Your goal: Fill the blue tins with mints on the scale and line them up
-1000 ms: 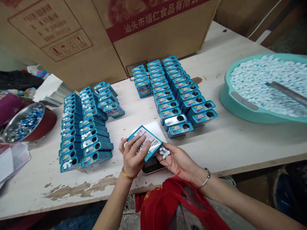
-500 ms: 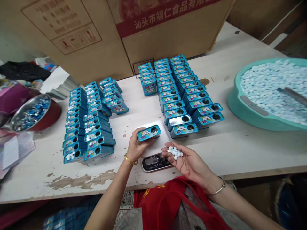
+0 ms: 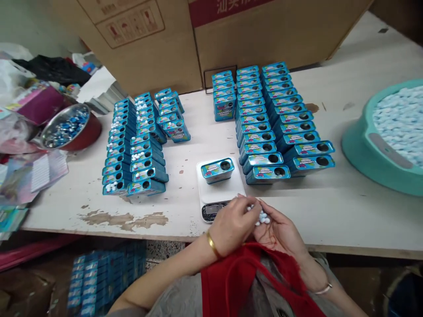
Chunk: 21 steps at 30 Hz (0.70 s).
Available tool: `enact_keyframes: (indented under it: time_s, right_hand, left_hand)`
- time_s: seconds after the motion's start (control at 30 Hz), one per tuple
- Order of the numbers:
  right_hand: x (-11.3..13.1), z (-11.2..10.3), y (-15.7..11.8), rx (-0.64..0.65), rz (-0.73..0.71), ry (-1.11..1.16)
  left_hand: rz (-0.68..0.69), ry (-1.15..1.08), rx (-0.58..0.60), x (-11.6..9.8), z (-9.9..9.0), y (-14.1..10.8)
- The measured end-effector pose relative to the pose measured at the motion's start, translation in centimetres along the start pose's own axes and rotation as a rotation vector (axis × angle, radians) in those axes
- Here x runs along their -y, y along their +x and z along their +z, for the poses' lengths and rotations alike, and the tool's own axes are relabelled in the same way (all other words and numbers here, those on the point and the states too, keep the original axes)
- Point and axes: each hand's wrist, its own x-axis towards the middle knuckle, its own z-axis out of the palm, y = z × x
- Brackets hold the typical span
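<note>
In my cupped right hand [image 3: 284, 235] lies a small heap of round white candies [image 3: 264, 218]. My left hand [image 3: 231, 225], with a gold bracelet at the wrist, reaches across to that palm. Its fingers are bent and pinched together at the candies; the fingertips are partly hidden. A blue candy tin [image 3: 216, 175] with a round hole in its lid stands on the white kitchen scale [image 3: 206, 190], touched by neither hand. The left forearm and hand cover part of the scale's dark display [image 3: 211, 212], so its reading is not legible.
Rows of blue tins [image 3: 261, 127] stand right of the scale. More tins [image 3: 148, 163], several with candies on their lids, stand left. A turquoise tub [image 3: 373, 154] of white candies is far right, a metal bowl [image 3: 95, 132] of wrapped sweets far left, a large carton [image 3: 247, 48] behind.
My left hand has let go of the tin, which now stands on the scale, and has moved right to the candies in my right palm. The view has shifted.
</note>
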Motion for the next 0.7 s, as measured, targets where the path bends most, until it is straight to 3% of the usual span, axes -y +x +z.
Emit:
enact_keyframes:
  time_s: [0.17,0.43,0.57,0.7]
  right_hand:
    - [0.2,-2.0,-1.0,-0.039,0.022,-0.098]
    - [0.2,-3.0,-1.6,0.013,-0.001,-0.116]
    - [0.1,-2.7,-1.2,0.019,0.021,-0.05]
    - [-0.2,-1.1,-0.9,-0.027,-0.047,0.039]
  left_hand:
    - [0.114,0.101,0.064,-1.1,3.4,0.6]
    - [0.062,0.021,0.076,-1.6,3.2,0.4]
    - [0.053,-0.121,0.097,-1.2,1.7,0.6]
    - [-0.015,-0.282,-0.054,0.6,-2.4,1.9]
